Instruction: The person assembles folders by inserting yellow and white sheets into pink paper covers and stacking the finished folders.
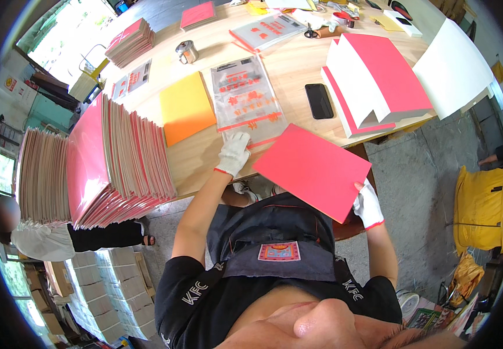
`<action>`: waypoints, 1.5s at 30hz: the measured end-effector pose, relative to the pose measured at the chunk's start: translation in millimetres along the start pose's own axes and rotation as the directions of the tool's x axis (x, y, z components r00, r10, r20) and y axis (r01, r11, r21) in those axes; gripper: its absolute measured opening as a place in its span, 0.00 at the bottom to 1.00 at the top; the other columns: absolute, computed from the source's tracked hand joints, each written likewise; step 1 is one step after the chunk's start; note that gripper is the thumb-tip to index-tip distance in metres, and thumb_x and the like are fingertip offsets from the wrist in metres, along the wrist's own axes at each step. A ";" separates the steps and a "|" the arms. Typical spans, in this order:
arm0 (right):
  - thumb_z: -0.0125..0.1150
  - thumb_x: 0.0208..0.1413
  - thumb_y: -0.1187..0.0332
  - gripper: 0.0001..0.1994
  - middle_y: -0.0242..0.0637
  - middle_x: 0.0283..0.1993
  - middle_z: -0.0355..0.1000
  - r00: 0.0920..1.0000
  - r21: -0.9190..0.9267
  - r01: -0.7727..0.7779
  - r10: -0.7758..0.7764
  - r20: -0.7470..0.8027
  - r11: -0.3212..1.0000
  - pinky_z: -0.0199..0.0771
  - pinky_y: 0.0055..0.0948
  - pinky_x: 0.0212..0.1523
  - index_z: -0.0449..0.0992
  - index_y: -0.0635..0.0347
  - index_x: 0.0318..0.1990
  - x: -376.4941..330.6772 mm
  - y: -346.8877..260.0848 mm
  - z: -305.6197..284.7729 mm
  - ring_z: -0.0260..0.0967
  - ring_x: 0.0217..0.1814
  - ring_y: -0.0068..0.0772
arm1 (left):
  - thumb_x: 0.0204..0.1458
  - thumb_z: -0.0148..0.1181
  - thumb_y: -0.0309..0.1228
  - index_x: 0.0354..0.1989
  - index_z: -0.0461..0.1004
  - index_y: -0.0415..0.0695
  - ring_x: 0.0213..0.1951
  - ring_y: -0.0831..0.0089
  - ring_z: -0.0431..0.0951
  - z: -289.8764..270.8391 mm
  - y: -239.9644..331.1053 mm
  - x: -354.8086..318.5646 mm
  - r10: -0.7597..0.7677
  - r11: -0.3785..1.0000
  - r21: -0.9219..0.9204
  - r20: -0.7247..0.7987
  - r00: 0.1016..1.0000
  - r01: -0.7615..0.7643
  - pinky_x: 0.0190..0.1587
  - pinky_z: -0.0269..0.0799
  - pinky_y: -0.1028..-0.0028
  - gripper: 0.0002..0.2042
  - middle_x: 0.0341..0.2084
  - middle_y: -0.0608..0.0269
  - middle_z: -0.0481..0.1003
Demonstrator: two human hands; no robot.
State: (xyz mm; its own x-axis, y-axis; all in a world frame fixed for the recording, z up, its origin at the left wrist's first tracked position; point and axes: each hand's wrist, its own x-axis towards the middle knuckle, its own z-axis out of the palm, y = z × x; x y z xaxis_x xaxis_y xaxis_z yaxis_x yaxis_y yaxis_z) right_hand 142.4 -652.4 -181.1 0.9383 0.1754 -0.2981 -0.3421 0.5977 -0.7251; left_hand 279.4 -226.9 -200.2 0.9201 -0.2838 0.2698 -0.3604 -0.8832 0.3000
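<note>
Yellow-orange sheet (186,107) and smartphone (320,101) flank the plastic bag (246,96).
Your right hand (369,205) grips a red board (314,170); your left hand (234,155) touches the bag, grip unclear.

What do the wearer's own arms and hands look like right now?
The left hand and right hand wear white, knit-looking gloves edged in red at the wrists. Short black, white-lettered sleeves leave the forearms bare.
</note>
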 end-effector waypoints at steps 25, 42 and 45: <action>0.49 0.60 0.74 0.20 0.32 0.41 0.72 0.982 0.102 0.091 -0.072 -0.175 0.991 0.67 0.16 0.14 0.62 0.54 0.60 3.4 20.9 62.8 0.69 0.22 0.20 | 0.46 0.41 0.15 0.48 0.65 0.38 0.47 0.60 0.77 -28.2 12.0 15.3 -0.164 0.880 -0.438 0.080 0.983 0.183 0.49 0.72 0.71 0.19 0.46 0.49 0.74; 0.48 0.61 0.73 0.23 0.37 0.41 0.71 0.982 -0.026 0.121 -0.123 -0.144 0.992 0.62 0.22 0.11 0.57 0.55 0.63 5.2 8.0 71.2 0.64 0.15 0.24 | 0.46 0.47 0.17 0.46 0.66 0.41 0.47 0.52 0.69 -14.7 6.2 10.2 -0.288 0.813 -0.536 -0.029 0.957 0.229 0.53 0.64 0.58 0.17 0.41 0.54 0.73; 0.48 0.61 0.72 0.22 0.37 0.40 0.70 0.974 -0.041 0.134 -0.139 -0.176 0.990 0.62 0.22 0.12 0.57 0.57 0.63 4.1 6.5 81.6 0.64 0.15 0.24 | 0.51 0.46 0.18 0.52 0.65 0.42 0.40 0.62 0.72 -13.0 8.5 4.7 -0.179 0.888 -0.450 -0.147 0.973 0.095 0.45 0.70 0.67 0.18 0.42 0.54 0.73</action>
State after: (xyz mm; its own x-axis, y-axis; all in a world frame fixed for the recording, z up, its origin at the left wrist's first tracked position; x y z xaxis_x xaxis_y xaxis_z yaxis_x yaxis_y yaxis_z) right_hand 148.2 -583.9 -136.4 0.9530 -0.0502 -0.2989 -0.2150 0.5831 -0.7834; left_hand 278.7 -230.9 -184.5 0.9370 -0.0634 0.3436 -0.3015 -0.6436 0.7035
